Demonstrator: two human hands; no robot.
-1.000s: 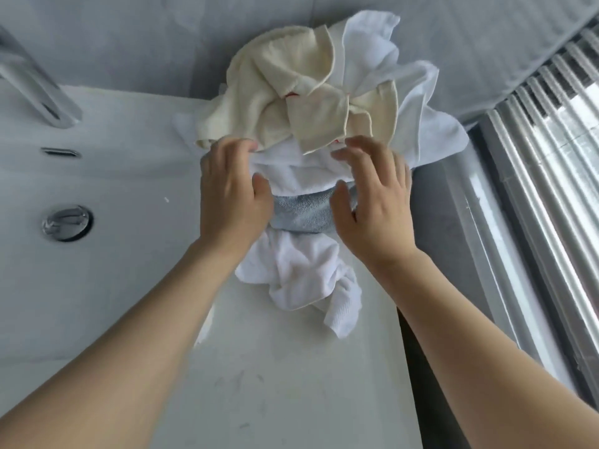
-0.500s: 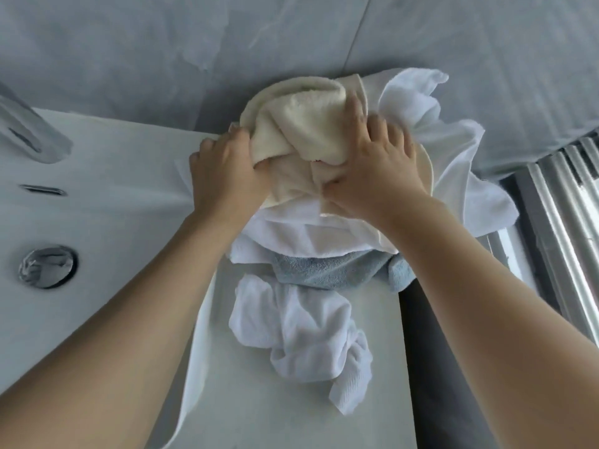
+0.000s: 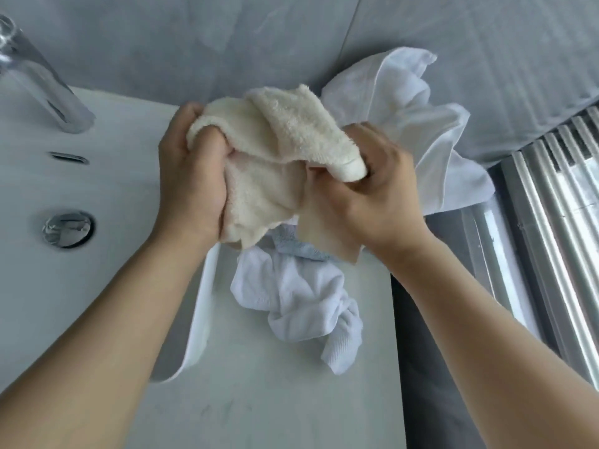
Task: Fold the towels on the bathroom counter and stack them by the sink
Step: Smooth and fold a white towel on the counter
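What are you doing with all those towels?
A person is sorting a heap of towels on the bathroom counter beside the sink. Both the left hand and the right hand grip a bunched cream towel, held up over the heap. A crumpled white towel lies on the counter, a blue-grey one peeks out above it, and a bigger white towel sits behind. Nothing looks folded or stacked yet.

Bunched cream towel [image 3: 285, 150] above crumpled white towels [image 3: 298, 299]
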